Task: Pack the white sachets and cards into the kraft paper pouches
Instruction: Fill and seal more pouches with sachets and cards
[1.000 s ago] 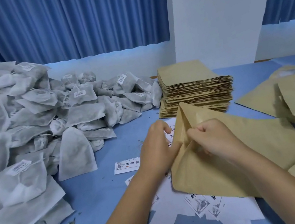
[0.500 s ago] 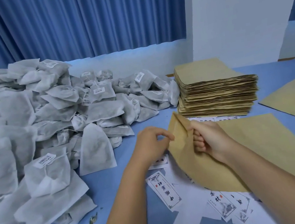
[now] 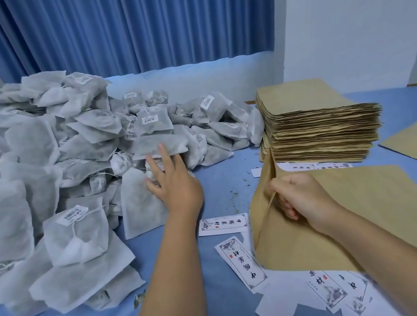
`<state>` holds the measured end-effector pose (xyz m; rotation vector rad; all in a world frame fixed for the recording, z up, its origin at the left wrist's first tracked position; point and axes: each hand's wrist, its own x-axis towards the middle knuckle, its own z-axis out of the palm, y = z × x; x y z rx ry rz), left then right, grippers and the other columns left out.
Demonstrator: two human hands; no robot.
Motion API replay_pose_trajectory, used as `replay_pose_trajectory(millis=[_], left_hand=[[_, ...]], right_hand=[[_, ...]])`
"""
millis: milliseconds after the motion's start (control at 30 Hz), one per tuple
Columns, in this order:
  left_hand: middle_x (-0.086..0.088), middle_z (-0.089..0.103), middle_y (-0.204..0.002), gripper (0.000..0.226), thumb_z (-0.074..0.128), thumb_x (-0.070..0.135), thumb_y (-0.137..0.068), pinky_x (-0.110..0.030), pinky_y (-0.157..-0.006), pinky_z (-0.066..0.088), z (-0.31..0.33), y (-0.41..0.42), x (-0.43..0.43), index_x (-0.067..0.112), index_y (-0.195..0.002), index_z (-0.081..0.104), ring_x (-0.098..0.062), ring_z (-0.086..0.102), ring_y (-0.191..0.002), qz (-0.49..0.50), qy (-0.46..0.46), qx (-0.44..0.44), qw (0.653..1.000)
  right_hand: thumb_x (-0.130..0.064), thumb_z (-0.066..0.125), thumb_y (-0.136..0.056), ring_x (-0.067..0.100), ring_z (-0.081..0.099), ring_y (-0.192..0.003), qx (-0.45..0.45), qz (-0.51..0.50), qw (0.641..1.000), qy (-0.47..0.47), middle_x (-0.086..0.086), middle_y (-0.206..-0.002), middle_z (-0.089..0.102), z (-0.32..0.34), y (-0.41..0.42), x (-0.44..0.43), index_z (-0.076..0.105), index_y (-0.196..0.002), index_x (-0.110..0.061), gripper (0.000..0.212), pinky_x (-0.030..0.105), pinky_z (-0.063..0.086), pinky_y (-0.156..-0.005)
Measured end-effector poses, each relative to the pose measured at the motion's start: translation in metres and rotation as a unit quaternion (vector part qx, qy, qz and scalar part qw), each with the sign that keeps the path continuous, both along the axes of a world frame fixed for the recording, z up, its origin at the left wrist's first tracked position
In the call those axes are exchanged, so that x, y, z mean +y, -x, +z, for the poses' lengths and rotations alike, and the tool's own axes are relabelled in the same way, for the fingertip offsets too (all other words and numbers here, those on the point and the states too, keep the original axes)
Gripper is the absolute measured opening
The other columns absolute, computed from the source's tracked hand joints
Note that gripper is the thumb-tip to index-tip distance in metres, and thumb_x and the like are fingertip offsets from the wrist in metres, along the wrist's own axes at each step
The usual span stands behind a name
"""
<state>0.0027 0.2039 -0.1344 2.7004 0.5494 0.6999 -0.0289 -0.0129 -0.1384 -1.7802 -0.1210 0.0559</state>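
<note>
Blue table: left hand, fingers straight, touches the sachet pile at left; right hand pinches a kraft pouch mouth, best kept wide.

The left hand is stretched forward, palm down, with its fingers straight and spread, at the end of a bare left forearm that runs up from the bottom edge. The right hand lies nearer the body, knuckles up, its curled fingers and thumb pinching the mouth edge of a kraft pouch. The bare right forearm slants in from the lower right.
</note>
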Motion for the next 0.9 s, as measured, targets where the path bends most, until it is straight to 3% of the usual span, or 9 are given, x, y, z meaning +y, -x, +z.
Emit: replay_pose_trajectory(millis=[167, 233, 300, 433, 567, 633, 700, 800, 900], left_hand=[[0.000, 0.041, -0.144, 0.033, 0.065, 0.028, -0.088, -0.054, -0.116, 0.008, 0.017, 0.009, -0.009, 0.010, -0.114, 0.055, -0.021, 0.020, -0.145, -0.035, 0.101, -0.166, 0.980], [-0.005, 0.053, -0.121, 0.034, 0.073, 0.025, -0.081, -0.040, -0.113, 0.025, 0.031, 0.019, -0.020, 0.008, -0.104, 0.055, -0.014, 0.042, -0.122, -0.108, 0.165, -0.287, 0.937], [0.000, 0.053, -0.110, 0.033, 0.076, 0.021, -0.078, -0.016, -0.096, 0.035, 0.045, 0.032, -0.034, 0.017, -0.100, 0.052, 0.001, 0.043, -0.101, -0.190, 0.256, -0.333, 0.888], [0.015, 0.058, -0.094, 0.028, 0.080, 0.025, -0.076, -0.024, -0.076, 0.046, 0.061, 0.052, -0.052, 0.031, -0.089, 0.056, -0.007, 0.056, -0.091, -0.298, 0.482, -0.177, 0.805], [0.004, 0.069, -0.085, 0.021, 0.077, 0.018, -0.079, -0.019, -0.054, 0.048, 0.059, 0.059, -0.064, 0.022, -0.094, 0.064, -0.008, 0.064, -0.070, -0.357, 0.555, 0.123, 0.741], [0.002, 0.071, -0.081, 0.015, 0.074, 0.014, -0.083, -0.019, -0.056, 0.051, 0.054, 0.060, -0.068, 0.018, -0.094, 0.065, -0.008, 0.066, -0.068, -0.358, 0.579, 0.193, 0.706], [-0.005, 0.071, -0.087, 0.011, 0.069, 0.010, -0.086, -0.023, -0.067, 0.055, 0.052, 0.057, -0.067, 0.013, -0.095, 0.064, -0.014, 0.067, -0.077, -0.361, 0.610, 0.204, 0.675], [-0.005, 0.069, -0.085, 0.011, 0.067, 0.012, -0.088, -0.023, -0.063, 0.053, 0.050, 0.053, -0.056, 0.012, -0.096, 0.060, -0.013, 0.065, -0.074, -0.347, 0.608, 0.197, 0.686], [0.001, 0.060, -0.076, 0.016, 0.070, 0.019, -0.087, -0.020, -0.048, 0.038, 0.041, 0.051, -0.053, 0.016, -0.095, 0.056, -0.006, 0.053, -0.054, -0.291, 0.489, 0.215, 0.794]], right_hand=[[-0.018, 0.057, -0.082, 0.018, 0.034, -0.037, -0.007, 0.003, 1.000, 0.009, 0.003, -0.043, 0.037, 0.000, 0.001, 0.002, 0.040, -0.042, -0.021, 0.043, 0.021, 0.030, -0.040], [-0.019, 0.056, -0.084, 0.018, 0.034, -0.037, -0.004, 0.004, 1.000, 0.008, 0.002, -0.043, 0.038, 0.001, 0.001, 0.002, 0.041, -0.041, -0.021, 0.046, 0.020, 0.030, -0.040], [-0.020, 0.057, -0.085, 0.017, 0.034, -0.036, -0.003, 0.005, 1.000, 0.006, 0.002, -0.042, 0.038, 0.002, 0.001, 0.002, 0.042, -0.040, -0.021, 0.048, 0.019, 0.030, -0.039], [-0.017, 0.055, -0.091, 0.017, 0.034, -0.035, -0.001, 0.004, 1.000, -0.013, 0.002, -0.042, 0.038, 0.001, 0.003, 0.000, 0.043, -0.040, -0.020, 0.053, 0.021, 0.029, -0.038], [0.008, 0.043, -0.089, 0.014, 0.037, -0.044, -0.045, -0.003, 0.999, -0.018, -0.002, -0.046, 0.042, 0.006, 0.001, 0.001, 0.047, -0.056, -0.004, 0.035, 0.028, 0.032, -0.048], [0.009, 0.044, -0.092, 0.007, 0.035, -0.049, -0.067, -0.008, 0.998, 0.010, -0.014, -0.053, 0.039, 0.007, 0.001, 0.001, 0.040, -0.061, -0.016, 0.040, 0.026, 0.032, -0.049], [0.004, 0.045, -0.095, 0.016, 0.044, -0.057, -0.045, 0.012, 0.999, -0.004, -0.002, -0.064, 0.049, 0.005, 0.004, -0.002, 0.051, -0.068, -0.017, 0.035, 0.028, 0.037, -0.053], [-0.002, 0.047, -0.090, 0.019, 0.034, -0.044, -0.001, 0.001, 0.997, -0.080, 0.007, -0.048, 0.040, 0.004, 0.007, -0.006, 0.053, -0.059, -0.005, 0.032, 0.022, 0.028, -0.042], [-0.005, 0.053, -0.086, 0.015, 0.024, -0.034, 0.037, -0.012, 0.985, -0.170, 0.003, -0.040, 0.028, 0.008, 0.008, -0.007, 0.039, -0.043, -0.017, 0.047, 0.019, 0.021, -0.038]])
